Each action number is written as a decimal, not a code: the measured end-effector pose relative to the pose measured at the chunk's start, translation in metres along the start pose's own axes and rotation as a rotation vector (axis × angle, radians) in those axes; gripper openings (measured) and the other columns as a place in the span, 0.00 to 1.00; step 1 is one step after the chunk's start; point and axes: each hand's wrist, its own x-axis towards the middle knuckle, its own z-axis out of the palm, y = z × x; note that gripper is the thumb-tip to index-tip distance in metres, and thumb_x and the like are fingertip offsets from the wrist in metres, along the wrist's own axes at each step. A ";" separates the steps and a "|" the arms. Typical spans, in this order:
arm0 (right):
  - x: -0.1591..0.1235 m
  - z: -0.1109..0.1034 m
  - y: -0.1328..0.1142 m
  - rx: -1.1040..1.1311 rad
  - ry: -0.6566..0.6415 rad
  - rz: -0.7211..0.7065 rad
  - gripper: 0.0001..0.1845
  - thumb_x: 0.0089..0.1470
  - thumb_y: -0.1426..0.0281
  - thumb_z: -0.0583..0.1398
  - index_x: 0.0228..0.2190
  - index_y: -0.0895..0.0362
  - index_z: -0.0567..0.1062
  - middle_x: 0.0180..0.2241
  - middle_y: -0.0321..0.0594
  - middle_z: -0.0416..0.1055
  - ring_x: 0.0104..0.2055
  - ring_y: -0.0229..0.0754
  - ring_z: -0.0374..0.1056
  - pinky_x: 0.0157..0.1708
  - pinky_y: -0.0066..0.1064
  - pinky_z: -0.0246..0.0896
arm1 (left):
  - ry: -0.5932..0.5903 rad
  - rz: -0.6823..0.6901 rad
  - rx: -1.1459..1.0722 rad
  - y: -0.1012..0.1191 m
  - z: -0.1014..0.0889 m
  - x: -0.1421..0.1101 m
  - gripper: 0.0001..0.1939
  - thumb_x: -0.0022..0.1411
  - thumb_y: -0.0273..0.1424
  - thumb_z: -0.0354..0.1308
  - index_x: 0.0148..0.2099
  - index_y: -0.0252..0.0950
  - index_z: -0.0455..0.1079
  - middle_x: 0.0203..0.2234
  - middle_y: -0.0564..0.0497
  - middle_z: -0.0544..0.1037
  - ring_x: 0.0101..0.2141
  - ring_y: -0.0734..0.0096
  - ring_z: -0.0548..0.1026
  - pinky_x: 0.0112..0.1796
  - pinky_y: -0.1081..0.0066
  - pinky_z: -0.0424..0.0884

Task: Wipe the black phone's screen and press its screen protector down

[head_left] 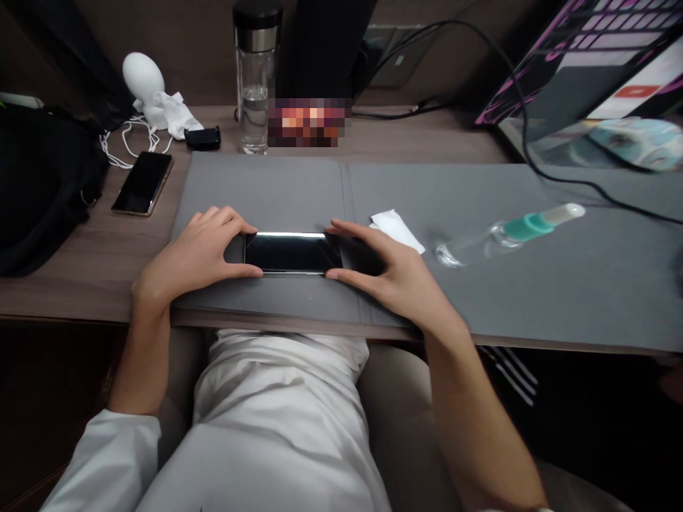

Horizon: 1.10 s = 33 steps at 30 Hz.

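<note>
A black smartphone (292,253) lies sideways, screen up, on or just over the grey desk mat (256,188). My left hand (205,249) grips its left end, thumb at the near edge and fingertips at the far edge. The right end is held the same way by my right hand (381,267). Just behind my right hand, a folded white tissue (398,229) rests on the mat, partly covered by that hand. Farther right, a clear spray bottle with a green collar (509,231) lies on its side.
Behind the mat stands a clear water bottle (253,99). A second phone (143,183), a white egg-shaped object (143,78), a white cord and a small black object (203,138) are at the left, beside a black bag (43,185). A black cable (526,135) crosses the right side.
</note>
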 end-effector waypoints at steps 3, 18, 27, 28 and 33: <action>0.000 0.001 0.001 0.015 0.003 0.002 0.38 0.62 0.56 0.73 0.70 0.44 0.73 0.65 0.45 0.79 0.67 0.59 0.75 0.70 0.59 0.67 | -0.003 0.003 -0.004 0.000 0.000 0.000 0.32 0.69 0.57 0.66 0.64 0.40 0.74 0.58 0.43 0.78 0.59 0.47 0.73 0.62 0.52 0.66; 0.000 0.002 0.000 0.090 0.005 0.050 0.40 0.60 0.54 0.75 0.69 0.45 0.74 0.66 0.43 0.79 0.69 0.59 0.74 0.72 0.57 0.66 | 0.014 -0.001 -0.036 -0.001 0.002 0.000 0.34 0.67 0.58 0.68 0.62 0.39 0.75 0.57 0.44 0.77 0.59 0.48 0.73 0.63 0.52 0.67; 0.000 0.002 0.002 0.069 0.003 0.031 0.39 0.61 0.53 0.74 0.69 0.46 0.75 0.66 0.45 0.79 0.69 0.58 0.74 0.71 0.55 0.67 | -0.011 -0.039 -0.095 -0.001 0.003 0.000 0.34 0.67 0.61 0.65 0.62 0.43 0.73 0.58 0.44 0.76 0.61 0.46 0.70 0.64 0.49 0.66; 0.000 0.002 0.001 0.069 0.002 0.029 0.38 0.61 0.53 0.74 0.68 0.46 0.75 0.66 0.45 0.79 0.68 0.58 0.74 0.71 0.55 0.67 | -0.009 -0.040 -0.099 -0.001 0.003 0.000 0.34 0.66 0.62 0.66 0.61 0.43 0.73 0.58 0.44 0.76 0.61 0.46 0.70 0.64 0.50 0.66; 0.000 0.002 0.000 0.084 0.000 0.044 0.37 0.61 0.54 0.74 0.68 0.45 0.76 0.66 0.44 0.79 0.69 0.59 0.74 0.72 0.56 0.66 | -0.001 -0.037 -0.095 -0.002 0.003 0.000 0.34 0.66 0.59 0.68 0.62 0.41 0.74 0.57 0.44 0.76 0.61 0.47 0.71 0.64 0.51 0.66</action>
